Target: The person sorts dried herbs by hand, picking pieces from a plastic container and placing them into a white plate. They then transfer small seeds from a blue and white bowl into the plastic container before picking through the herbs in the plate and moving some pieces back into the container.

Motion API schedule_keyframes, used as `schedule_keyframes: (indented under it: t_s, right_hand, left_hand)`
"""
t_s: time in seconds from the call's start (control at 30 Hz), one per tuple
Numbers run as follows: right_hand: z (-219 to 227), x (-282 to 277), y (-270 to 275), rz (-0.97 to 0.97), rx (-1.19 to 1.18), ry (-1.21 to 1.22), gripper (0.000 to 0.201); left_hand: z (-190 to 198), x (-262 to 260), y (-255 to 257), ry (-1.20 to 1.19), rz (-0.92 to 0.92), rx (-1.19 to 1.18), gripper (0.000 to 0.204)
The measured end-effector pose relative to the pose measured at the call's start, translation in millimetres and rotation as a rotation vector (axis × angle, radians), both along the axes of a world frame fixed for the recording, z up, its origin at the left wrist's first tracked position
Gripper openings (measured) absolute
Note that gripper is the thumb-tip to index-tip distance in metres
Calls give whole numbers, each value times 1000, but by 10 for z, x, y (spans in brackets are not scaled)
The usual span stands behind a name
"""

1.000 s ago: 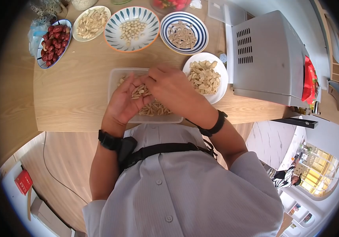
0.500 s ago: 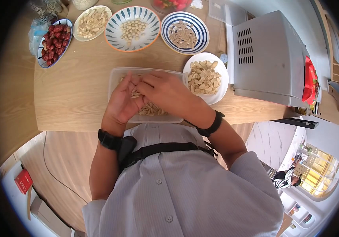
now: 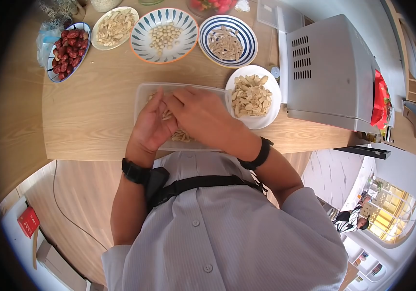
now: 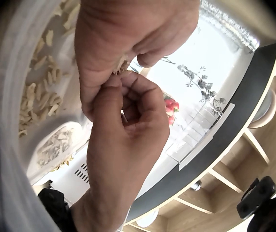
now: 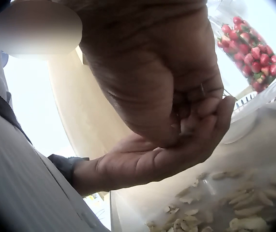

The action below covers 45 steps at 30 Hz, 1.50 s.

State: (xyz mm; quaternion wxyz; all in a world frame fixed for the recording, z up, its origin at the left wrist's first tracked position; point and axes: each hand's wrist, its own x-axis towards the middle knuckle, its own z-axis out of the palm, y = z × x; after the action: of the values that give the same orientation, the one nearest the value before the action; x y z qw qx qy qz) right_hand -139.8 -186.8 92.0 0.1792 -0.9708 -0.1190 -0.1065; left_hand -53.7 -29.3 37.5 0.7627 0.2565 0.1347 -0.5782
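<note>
In the head view my left hand (image 3: 149,125) is palm up over a clear plastic tub (image 3: 138,109), its fingers bent around a few pale, narrow dried pieces (image 3: 166,115). My right hand (image 3: 208,116) reaches across from the other side, thumb and fingertips in the left palm. From the left wrist, the right thumb and index finger meet in a pinch beside the pale pieces (image 4: 122,64); the fingertips mostly hide what they pinch. More loose dried pieces (image 5: 246,205) lie in the tub below both hands.
Right of the tub stands a white plate (image 3: 277,104) of pale dried chips, with a grey boxy appliance (image 3: 331,72) beyond. Behind are a blue-striped plate (image 3: 251,46), a leaf-patterned plate (image 3: 138,43) and red dates (image 3: 67,56). Strawberries (image 5: 254,55) sit at the back.
My right hand has shifted a little to the left, farther over the left palm. It now covers more of the pieces held there. The left hand has hardly moved.
</note>
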Motion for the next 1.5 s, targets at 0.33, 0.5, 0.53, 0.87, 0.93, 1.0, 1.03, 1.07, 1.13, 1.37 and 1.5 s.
schedule_keyframes:
  t_s: [0.33, 0.5, 0.53, 0.87, 0.93, 1.0, 1.03, 1.07, 1.13, 1.37, 1.5]
  right_hand:
    - [-83, -24, -37, -13, 4, -106, 22]
    - [-144, -25, 8, -27, -56, -131, 19]
    - [-143, -23, 20, -30, -70, -131, 19]
    - [-48, 5, 8, 23, -116, -42, 26]
    - [-13, 14, 7, 16, -98, -68, 26]
    - [-1, 10, 14, 22, -78, -76, 26]
    - [4, 2, 20, 33, -67, -71, 26]
    - [7, -3, 22, 43, -56, -67, 26]
    - [19, -4, 30, 43, -40, -74, 26]
    - [17, -9, -67, 48, 79, -131, 30]
    - [63, -21, -131, 33, 234, -259, 23]
  left_hand:
    - [-83, -7, -27, 2, 12, 58, 44]
    - [10, -21, -27, -40, 7, 97, 50]
    - [52, -27, -37, -42, 14, 116, 50]
    - [36, -25, -4, -15, 5, 56, 44]
    - [28, -20, -4, -15, 0, 24, 44]
    - [-29, -12, -3, 16, 3, -12, 44]
    - [-60, -9, -4, 30, 3, -31, 44]
    - [-82, -4, -4, 39, 1, -51, 43]
    - [-101, -2, 5, 57, 1, -87, 40]
    - [-186, 2, 23, 31, 24, -116, 45]
    - [-154, 10, 12, 9, 12, -101, 50]
